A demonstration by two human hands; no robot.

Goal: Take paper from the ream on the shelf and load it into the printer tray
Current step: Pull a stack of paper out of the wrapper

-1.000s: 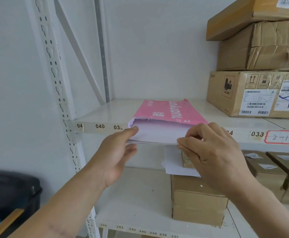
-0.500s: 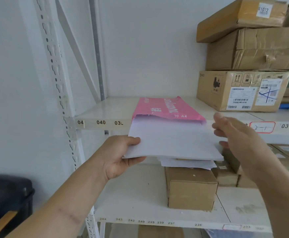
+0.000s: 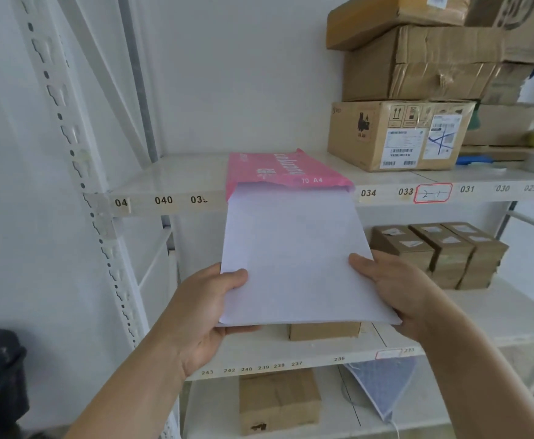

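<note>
Head view: both hands out in front at the shelving, and a sheaf is coming off the shelf!
Left hand (image 3: 202, 315): thumb pressed on top of the paper (image 3: 294, 264) at its near-left corner, fingers curled underneath — a firm pinch.
Right hand (image 3: 395, 289): thumb lies along the sheaf's right edge, palm and fingers cupped below; gripping too.
Where the paper is: far end at the mouth of the pink ream (image 3: 278, 171), most of the sheaf hanging out past the shelf (image 3: 170, 182) edge, tipped down toward the person. Whether the far end is free of the wrapper, I cannot tell.
Ream: lying flat on the upper shelf, open end facing us, to the left of a stack of cardboard boxes (image 3: 399, 134).
Done so far: wrapper open, a batch separated and nearly drawn out.
Left to do: pull it free, carry it away, load it. No printer or tray anywhere in shot, so by my reckoning we are early in the job.
Writing, ream: "70 A4" reads clearly; the large white brand lettering sits sideways and blurred.
Writing, shelf edge: 040, 034, 033, 031, 030, with a red-bordered tag (image 3: 432, 193) hand-marked something like "2-1".
Writing, lower shelf: 243, 242, 240, 239, 238, 237, 236.
Writing, boxes: barcodes and upright arrows, text too small.
</note>
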